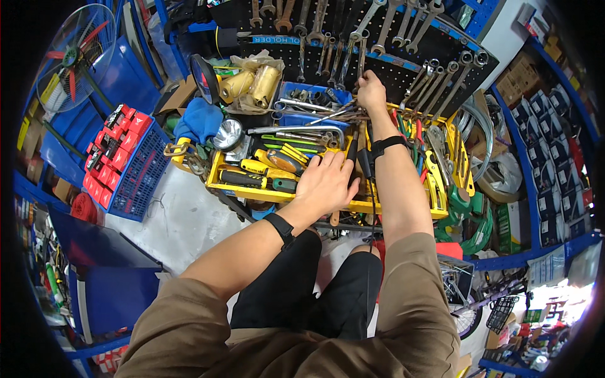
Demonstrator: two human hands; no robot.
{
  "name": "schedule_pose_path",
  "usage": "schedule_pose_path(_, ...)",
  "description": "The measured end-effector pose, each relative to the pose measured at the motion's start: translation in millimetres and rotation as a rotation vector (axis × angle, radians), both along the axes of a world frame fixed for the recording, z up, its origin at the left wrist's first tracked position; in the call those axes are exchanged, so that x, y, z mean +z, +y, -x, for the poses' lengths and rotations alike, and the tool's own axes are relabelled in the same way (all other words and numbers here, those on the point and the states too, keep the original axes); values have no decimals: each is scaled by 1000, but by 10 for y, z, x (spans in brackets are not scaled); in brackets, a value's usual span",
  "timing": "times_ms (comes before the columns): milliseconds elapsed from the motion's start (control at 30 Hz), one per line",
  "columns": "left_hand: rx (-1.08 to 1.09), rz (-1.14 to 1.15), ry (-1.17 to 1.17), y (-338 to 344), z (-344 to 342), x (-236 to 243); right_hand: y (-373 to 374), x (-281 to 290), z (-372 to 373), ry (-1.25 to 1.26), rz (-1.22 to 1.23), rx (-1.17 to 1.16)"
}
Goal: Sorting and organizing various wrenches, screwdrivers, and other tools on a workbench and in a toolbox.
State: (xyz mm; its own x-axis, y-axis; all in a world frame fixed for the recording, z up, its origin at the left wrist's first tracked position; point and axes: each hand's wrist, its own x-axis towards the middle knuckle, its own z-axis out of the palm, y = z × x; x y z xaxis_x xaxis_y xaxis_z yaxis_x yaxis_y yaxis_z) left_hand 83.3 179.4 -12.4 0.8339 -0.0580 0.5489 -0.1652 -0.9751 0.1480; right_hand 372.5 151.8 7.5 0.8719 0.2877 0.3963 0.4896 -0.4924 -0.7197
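My right hand (370,91) reaches to the lower edge of the black perforated wrench board (437,58), its fingers closed on a slim metal tool (363,53), apparently a wrench, that is upright against it. My left hand (322,183) lies palm down, fingers apart, over the front of a yellow tool tray (403,208) packed with screwdrivers (249,177), pliers (433,170) and a long bent bar (296,130). Behind it are a blue bin (318,89) of sockets and loose wrenches, a blue cloth (199,121) and a round lamp (228,134).
A blue basket (142,189) of red boxes stands left beside a standing fan (74,55). Shelving (523,132) with dark packages lines the right. Green coiled hose (479,220), wire coils (479,142) and part of a bicycle (469,315) are at lower right. My knees are below the tray.
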Motion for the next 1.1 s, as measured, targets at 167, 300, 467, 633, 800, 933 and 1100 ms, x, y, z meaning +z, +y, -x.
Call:
schedule_pose_path(167,-1,11,-12,4,-4,3,140,-1,23,-15,39,-25)
schedule_pose_path(300,16,-11,27,15,7,-8,148,-43,19,18,6,-6)
schedule_pose_path(467,6,1,29,13,2,8,129,-102,-40,50,-35,7)
schedule_pose_path(633,8,1,13,23,-15,2,94,28,77,66,229,-132)
schedule_pose_path(800,17,-7,16,38,11,-10,-131,409,481,-1,393,-26)
schedule_pose_path(933,21,5,12,-9,27,-7,-611,736,1130,17,422,77)
schedule_pose_path(1100,38,-7,30,-67,51,28,-1735,909,2463,126,88,172)
